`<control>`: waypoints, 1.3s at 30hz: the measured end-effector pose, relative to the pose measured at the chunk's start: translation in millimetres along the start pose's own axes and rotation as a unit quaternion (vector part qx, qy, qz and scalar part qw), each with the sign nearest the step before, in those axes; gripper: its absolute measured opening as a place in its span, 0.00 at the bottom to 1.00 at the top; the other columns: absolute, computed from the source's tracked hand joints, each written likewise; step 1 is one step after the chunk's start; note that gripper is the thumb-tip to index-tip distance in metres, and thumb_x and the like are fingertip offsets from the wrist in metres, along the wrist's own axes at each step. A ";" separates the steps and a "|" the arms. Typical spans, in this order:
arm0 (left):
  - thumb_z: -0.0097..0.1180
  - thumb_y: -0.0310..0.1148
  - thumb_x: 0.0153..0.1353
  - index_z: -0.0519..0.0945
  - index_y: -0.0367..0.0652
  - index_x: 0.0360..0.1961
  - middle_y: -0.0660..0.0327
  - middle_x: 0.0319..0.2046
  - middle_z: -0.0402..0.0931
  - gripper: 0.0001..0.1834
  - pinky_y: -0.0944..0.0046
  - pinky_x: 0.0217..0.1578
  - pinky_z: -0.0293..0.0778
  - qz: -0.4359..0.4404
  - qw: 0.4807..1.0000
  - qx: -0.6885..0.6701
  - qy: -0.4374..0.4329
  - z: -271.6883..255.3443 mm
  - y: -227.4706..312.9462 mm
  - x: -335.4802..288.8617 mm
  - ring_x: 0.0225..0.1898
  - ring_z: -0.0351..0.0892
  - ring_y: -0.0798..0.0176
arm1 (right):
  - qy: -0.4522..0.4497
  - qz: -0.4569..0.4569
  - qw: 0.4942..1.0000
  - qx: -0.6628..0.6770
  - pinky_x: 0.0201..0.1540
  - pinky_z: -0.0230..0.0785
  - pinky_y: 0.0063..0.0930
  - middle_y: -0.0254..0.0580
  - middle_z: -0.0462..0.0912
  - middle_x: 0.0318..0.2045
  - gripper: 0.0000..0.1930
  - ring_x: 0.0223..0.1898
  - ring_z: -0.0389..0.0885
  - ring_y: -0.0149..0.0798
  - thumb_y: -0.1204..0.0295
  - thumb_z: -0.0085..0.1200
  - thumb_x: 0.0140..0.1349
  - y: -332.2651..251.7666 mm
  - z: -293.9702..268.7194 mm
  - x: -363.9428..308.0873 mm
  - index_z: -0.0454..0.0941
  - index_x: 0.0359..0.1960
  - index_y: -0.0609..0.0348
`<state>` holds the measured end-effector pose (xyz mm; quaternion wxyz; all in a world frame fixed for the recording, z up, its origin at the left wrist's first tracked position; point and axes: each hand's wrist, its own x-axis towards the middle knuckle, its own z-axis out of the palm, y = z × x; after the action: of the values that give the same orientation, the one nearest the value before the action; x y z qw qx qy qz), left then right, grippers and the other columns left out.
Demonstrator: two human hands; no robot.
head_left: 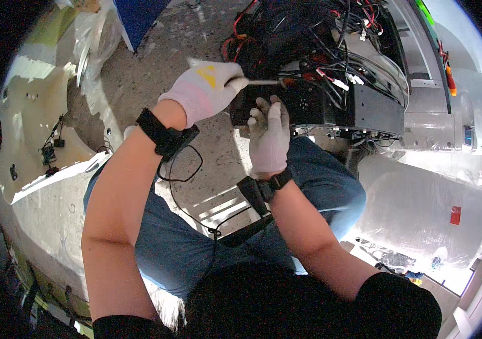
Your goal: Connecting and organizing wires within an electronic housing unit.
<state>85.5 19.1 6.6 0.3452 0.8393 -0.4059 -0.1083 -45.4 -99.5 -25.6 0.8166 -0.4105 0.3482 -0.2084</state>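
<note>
My left hand, in a white work glove with a yellow mark, is closed round a thin light rod. The rod points right, over a black metal box, and ends near something orange-brown; its exact kind is unclear. Below it, my right hand, also gloved, reaches up with fingers stretched and slightly apart. Its fingertips are at the near left part of the box, and no object shows in them. Tangled black and red cables with white connectors lie over and behind the box.
A black cord hangs between my wrist straps. Left stands a cream shell panel with small wired parts. A blue panel is at the top. To the right are a plastic-wrapped white part and an orange-handled tool.
</note>
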 end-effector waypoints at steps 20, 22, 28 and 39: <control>0.48 0.40 0.60 0.77 0.37 0.35 0.47 0.32 0.77 0.15 0.54 0.37 0.71 0.003 0.991 -0.130 0.025 16.0 23.9 2.7 0.37 0.76 0.44 | -0.149 0.118 0.980 -0.053 0.29 0.61 0.21 0.29 0.65 0.25 0.11 0.24 0.61 0.26 0.64 0.39 0.69 -58.6 21.5 3.9 0.68 0.45 0.56; 0.48 0.40 0.60 0.77 0.37 0.36 0.47 0.32 0.77 0.15 0.54 0.38 0.71 0.006 0.991 -0.128 0.029 20.8 25.4 7.3 0.37 0.76 0.44 | -0.138 0.113 0.982 -0.061 0.29 0.61 0.21 0.29 0.65 0.25 0.11 0.24 0.61 0.26 0.64 0.38 0.69 -60.7 20.6 7.8 0.68 0.44 0.56; 0.49 0.40 0.59 0.77 0.40 0.37 0.49 0.33 0.78 0.14 0.54 0.38 0.72 0.058 0.991 -0.100 0.071 30.1 25.9 7.6 0.37 0.76 0.45 | -0.127 0.126 0.984 0.004 0.30 0.63 0.22 0.30 0.65 0.25 0.12 0.26 0.63 0.27 0.65 0.35 0.70 -56.7 12.8 20.3 0.68 0.44 0.58; 0.51 0.37 0.59 0.78 0.43 0.38 0.53 0.33 0.77 0.11 0.56 0.35 0.73 0.048 0.994 -0.053 0.087 31.0 32.5 5.6 0.36 0.77 0.49 | -0.126 0.132 0.983 0.031 0.33 0.65 0.25 0.31 0.66 0.26 0.13 0.27 0.64 0.28 0.65 0.35 0.70 -56.8 6.1 24.2 0.68 0.45 0.58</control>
<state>55.1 -14.3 5.9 0.4283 0.8052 -0.4082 -0.0398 -27.7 -144.2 13.7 0.8866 -0.3582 0.2873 -0.0559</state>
